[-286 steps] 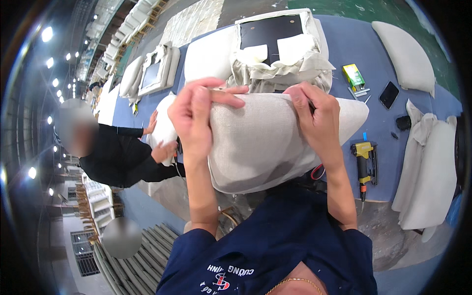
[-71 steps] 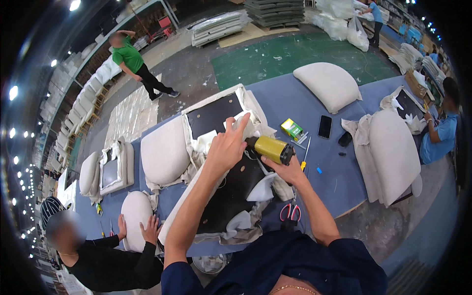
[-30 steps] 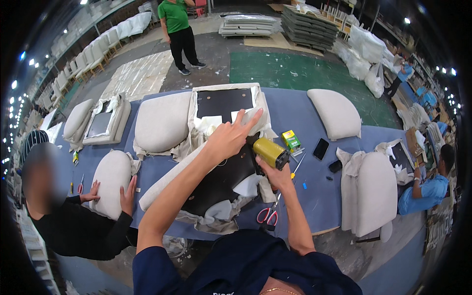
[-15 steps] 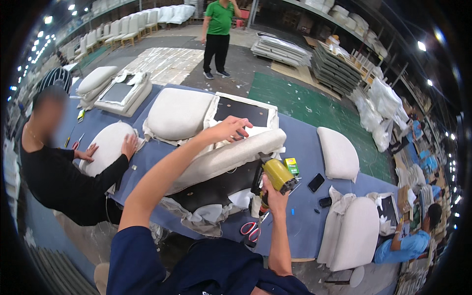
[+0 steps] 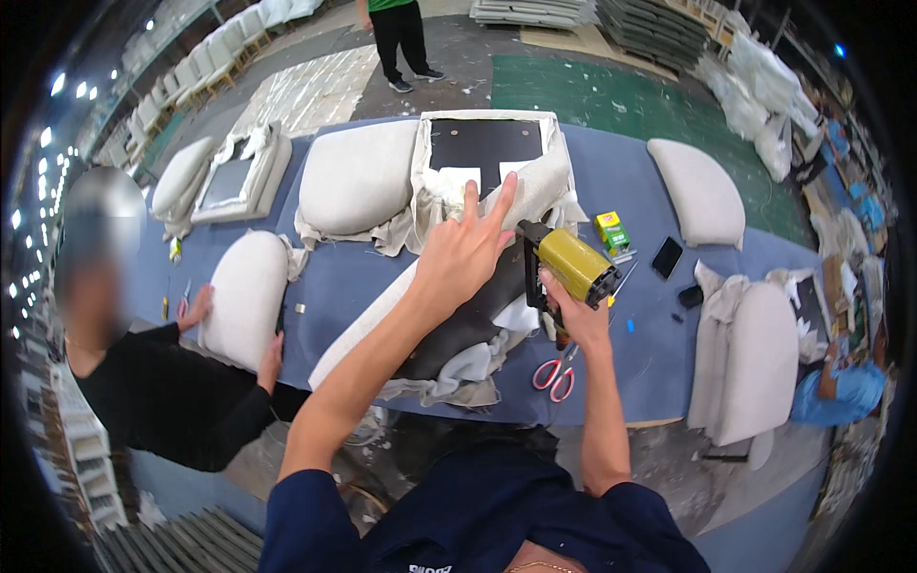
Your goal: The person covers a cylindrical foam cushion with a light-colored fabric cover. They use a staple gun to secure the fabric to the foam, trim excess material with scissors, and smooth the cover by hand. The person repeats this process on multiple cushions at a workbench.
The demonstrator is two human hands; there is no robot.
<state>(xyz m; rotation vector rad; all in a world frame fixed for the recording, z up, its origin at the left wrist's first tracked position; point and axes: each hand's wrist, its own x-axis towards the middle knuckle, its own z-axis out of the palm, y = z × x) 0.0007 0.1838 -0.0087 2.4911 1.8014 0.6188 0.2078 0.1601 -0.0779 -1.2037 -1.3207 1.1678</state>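
My right hand (image 5: 578,310) grips a yellow and black air staple gun (image 5: 578,265), its nose close to the right end of the upholstered panel before me. My left hand (image 5: 465,250) rests over that panel's upper edge, fingers stretched and apart, holding nothing on its own. The cream fabric panel (image 5: 358,325) leans with its dark underside toward me; loose fabric and white padding (image 5: 468,368) hang along its near edge. Part of the panel is hidden by my left forearm. Red-handled scissors (image 5: 554,380) lie just below the staple gun.
A green and yellow box (image 5: 612,231), a phone (image 5: 667,257) and cream cushions (image 5: 697,194) lie on the blue table (image 5: 611,382). Behind the panel stand a cushion (image 5: 358,177) and a framed panel (image 5: 492,119). At left a co-worker (image 5: 177,392) holds a cushion (image 5: 245,296).
My view has tipped downward. The staple gun stays in my right hand near the panel's right end. My left hand's fingers have straightened. The co-worker's cushion has been tilted up.
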